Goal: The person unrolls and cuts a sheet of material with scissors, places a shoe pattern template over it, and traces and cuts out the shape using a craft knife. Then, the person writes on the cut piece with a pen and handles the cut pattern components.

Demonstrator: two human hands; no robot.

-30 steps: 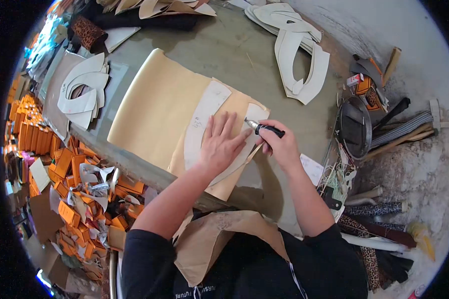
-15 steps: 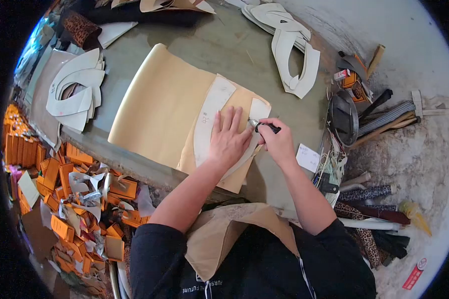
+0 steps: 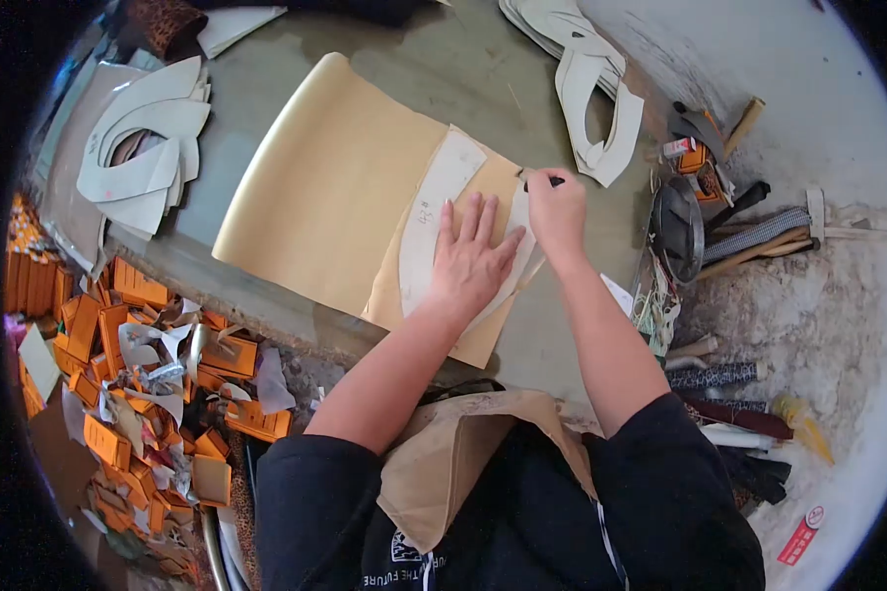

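Observation:
My left hand (image 3: 471, 264) lies flat with fingers spread, pressing on a curved white paper pattern (image 3: 429, 217) with handwriting on it. Under the pattern is a tan sheet of material (image 3: 315, 197), its far left edge curling up in a roll. My right hand (image 3: 560, 219) is closed around the black handle of a craft knife (image 3: 556, 181), whose tip is near the upper end of the pattern's right arm. Fingers partly hide the knife.
White pattern stacks lie at the table's left (image 3: 153, 128) and upper right (image 3: 601, 123). Orange-wrapped packs and scraps (image 3: 138, 394) heap below left. A dark round pan (image 3: 676, 229) and fabric rolls (image 3: 715, 376) are at the right. A white card (image 3: 617, 294) is partly behind my right forearm.
My right hand has moved up and slightly right with the knife, toward the pattern's upper right end. My left hand stays flat on the pattern. The whole view has shifted a little.

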